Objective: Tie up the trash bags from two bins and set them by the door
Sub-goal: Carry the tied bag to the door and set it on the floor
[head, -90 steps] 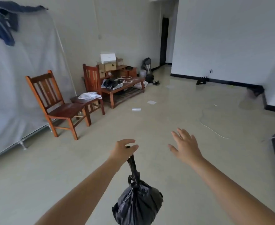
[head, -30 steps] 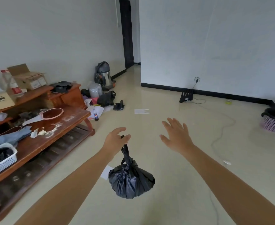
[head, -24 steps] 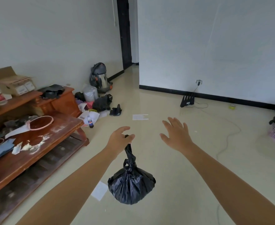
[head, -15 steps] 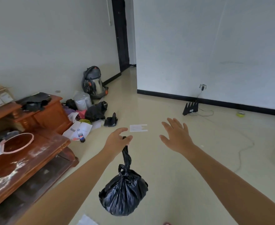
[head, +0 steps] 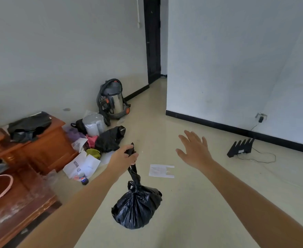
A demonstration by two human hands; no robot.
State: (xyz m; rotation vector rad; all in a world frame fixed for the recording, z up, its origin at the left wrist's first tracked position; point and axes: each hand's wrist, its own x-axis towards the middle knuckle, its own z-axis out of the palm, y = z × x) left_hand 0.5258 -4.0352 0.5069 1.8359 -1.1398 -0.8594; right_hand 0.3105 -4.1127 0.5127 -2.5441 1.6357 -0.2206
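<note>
A knotted black trash bag (head: 137, 206) hangs in the air above the floor. My left hand (head: 123, 158) grips its twisted neck just above the knot. My right hand (head: 194, 149) is held out flat to the right of the bag, fingers spread, holding nothing. A dark door (head: 152, 38) stands at the end of a narrow passage straight ahead.
A wooden table (head: 12, 199) and wooden cabinet (head: 45, 147) line the left. Clutter lies on the floor beside them: papers, a soda bottle (head: 82, 178), a black bag (head: 109, 138), a vacuum cleaner (head: 112, 99). A router (head: 240, 147) with cables sits by the right wall. A plastic sheet (head: 161, 170) lies ahead.
The view has advanced across the room toward the passage; chairs and table slid off to the left. The bag swings under my left hand. My right hand stays open.
</note>
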